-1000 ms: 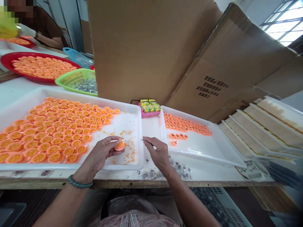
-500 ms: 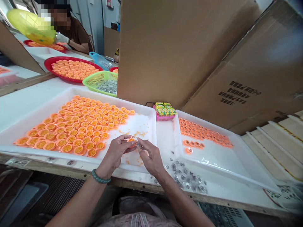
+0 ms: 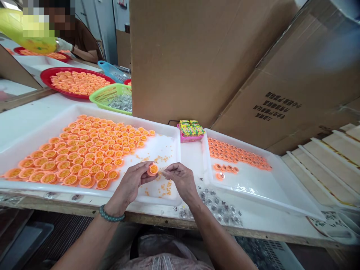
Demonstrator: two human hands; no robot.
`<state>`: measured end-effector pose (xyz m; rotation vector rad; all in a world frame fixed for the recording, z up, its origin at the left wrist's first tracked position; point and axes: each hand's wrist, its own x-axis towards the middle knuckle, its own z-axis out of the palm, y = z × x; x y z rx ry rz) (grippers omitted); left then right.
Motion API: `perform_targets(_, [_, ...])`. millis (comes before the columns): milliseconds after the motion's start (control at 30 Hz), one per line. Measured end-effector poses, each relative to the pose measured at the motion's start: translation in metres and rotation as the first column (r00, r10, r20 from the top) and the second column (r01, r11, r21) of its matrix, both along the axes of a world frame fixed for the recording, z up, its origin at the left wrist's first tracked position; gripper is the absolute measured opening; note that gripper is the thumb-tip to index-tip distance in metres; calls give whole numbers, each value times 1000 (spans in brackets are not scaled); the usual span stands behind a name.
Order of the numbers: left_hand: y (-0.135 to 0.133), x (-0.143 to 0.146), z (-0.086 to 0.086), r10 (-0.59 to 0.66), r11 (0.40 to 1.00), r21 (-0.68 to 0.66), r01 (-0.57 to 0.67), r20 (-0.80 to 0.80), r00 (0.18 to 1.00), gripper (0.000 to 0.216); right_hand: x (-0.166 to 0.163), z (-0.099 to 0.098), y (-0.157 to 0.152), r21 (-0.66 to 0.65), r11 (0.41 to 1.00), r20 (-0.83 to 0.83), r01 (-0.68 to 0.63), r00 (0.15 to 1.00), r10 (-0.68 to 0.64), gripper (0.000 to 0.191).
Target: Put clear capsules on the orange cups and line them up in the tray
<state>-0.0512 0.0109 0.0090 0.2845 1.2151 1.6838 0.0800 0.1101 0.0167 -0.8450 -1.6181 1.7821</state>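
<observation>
My left hand (image 3: 133,182) pinches a small orange cap (image 3: 153,169) filled with yellow beads, held above the near right corner of the big white tray (image 3: 168,131). My right hand (image 3: 180,179) is closed in a pinch right beside the cap; what its fingertips hold is too small to name. Rows of several filled orange caps (image 3: 81,153) cover the left of that tray, and loose yellow beads (image 3: 163,187) lie under my hands. A second white tray (image 3: 270,187) on the right carries finished orange pieces (image 3: 239,155).
Small clear domes (image 3: 219,208) lie along the table's front edge. A pink box of yellow packets (image 3: 190,130) sits between the trays. Cardboard sheets (image 3: 197,56) stand behind. A green basket (image 3: 112,95), a red tray (image 3: 75,80) and another person (image 3: 81,41) are at the far left.
My hands came together from about a hand's width apart, the right pinch reaching the cap in my left. The view swung left and back slightly.
</observation>
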Motion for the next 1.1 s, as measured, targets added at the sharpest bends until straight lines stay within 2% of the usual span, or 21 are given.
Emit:
perform_targets(133, [-2,0,-2,-56,998,12,56,-36,998,31,-3,5,7,43,994,63,-99,993,96,14])
perform_targets(267, [-3,0,-4,-79,997,6,79,-44,996,30,-10,12,18,139,960,165,-245,961,221,13])
perform_targets(433, [-2,2,-2,-124,992,24,127,-95,988,34,-22,12,27,82,942,183,-326,934,308,19])
perform_targets(633, [-1,4,-2,-88,995,-57,81,-136,987,50,-26,8,19,83,966,200,-246,953,226,11])
perform_targets(733, [-1,5,-1,-103,994,-56,95,-176,979,49,-25,9,13,220,958,213,-185,967,138,8])
perform_targets(833, [-2,5,2,-133,991,-17,133,-206,969,45,-24,12,8,393,905,201,-160,976,85,13])
perform_targets(900, [-3,6,3,-128,991,1,130,-186,974,46,-23,12,7,437,886,187,-158,979,83,15])
perform_targets(967, [-3,6,4,-117,993,11,120,-159,980,47,-23,12,7,418,898,170,-140,983,74,13])
perform_targets(1100, [-3,5,4,-95,995,9,97,-143,985,43,-22,9,8,268,958,159,-103,985,62,6])
